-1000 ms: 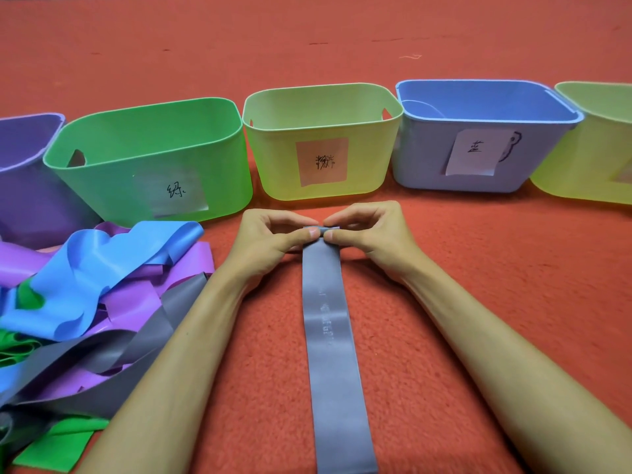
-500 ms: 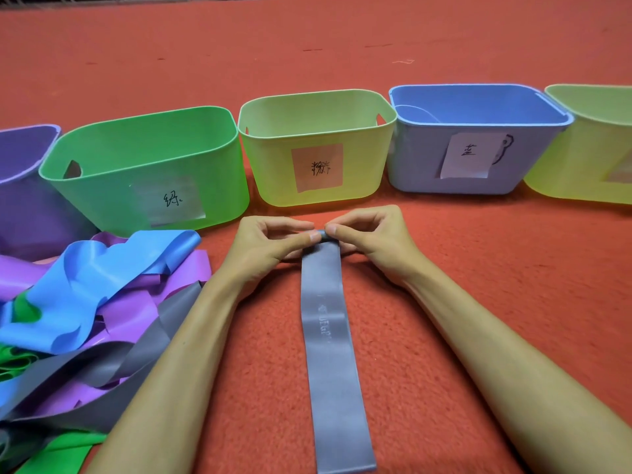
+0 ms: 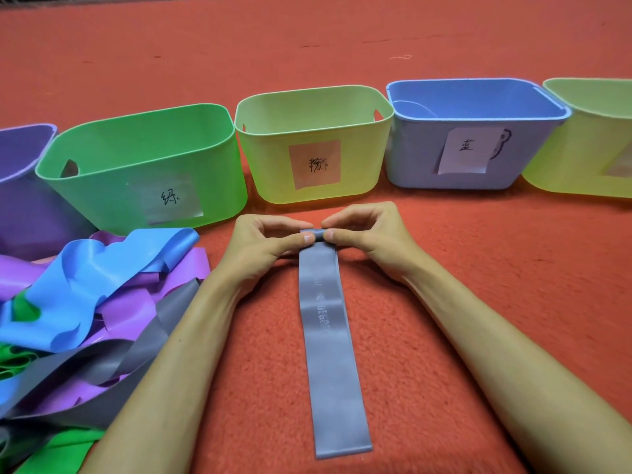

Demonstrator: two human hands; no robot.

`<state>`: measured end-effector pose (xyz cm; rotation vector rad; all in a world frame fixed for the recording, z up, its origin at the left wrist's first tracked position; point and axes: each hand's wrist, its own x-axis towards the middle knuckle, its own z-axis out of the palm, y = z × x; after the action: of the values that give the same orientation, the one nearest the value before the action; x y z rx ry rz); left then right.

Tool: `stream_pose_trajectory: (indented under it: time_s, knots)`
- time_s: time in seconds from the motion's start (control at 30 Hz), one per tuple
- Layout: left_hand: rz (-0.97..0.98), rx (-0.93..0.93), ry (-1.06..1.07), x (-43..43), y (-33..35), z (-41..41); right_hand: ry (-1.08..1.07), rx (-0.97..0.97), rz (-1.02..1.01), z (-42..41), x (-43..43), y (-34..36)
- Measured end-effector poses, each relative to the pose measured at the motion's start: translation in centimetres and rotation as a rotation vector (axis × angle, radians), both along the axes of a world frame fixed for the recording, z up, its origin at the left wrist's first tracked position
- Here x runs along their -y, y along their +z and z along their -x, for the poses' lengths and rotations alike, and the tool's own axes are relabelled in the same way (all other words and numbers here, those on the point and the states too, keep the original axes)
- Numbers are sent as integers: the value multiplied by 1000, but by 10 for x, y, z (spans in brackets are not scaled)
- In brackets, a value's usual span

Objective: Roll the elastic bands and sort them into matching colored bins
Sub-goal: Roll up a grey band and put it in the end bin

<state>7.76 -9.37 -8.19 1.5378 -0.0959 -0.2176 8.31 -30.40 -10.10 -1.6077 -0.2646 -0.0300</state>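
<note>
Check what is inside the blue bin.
Only the upper inner walls of the blue bin show, with a thin pale curve near the left corner that I cannot identify. Its front wall hides the floor, so the contents down there cannot be seen.

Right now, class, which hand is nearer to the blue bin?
Right. The right hand lies in front and left of the blue bin; the left hand is farther left, before the middle yellow-green bin. Both pinch the grey band.

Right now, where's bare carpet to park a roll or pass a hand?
Widest free patch: carpet right of the right hand, in front of the blue bin. Narrow strips flank the grey band between the forearms. Crowded: the pile left of the left hand, up to the green bin.
</note>
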Motion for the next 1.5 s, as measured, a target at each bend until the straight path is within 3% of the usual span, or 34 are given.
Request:
stream_pose_trajectory:
  time_s: [0.27, 0.63, 1.13, 1.5]
  knots:
    - [28, 22, 41, 0, -2, 0, 12, 34, 83, 2, -3, -1]
    - [-98, 42, -45, 0, -2, -4, -1, -3, 28, 4, -2, -2]
    - [-122, 139, 12, -1, -1, 0, 32, 8, 89, 5, -2, 2]
    - [-153, 122, -69, 0, -3, -4, 12, 32, -3, 3, 0, -2]
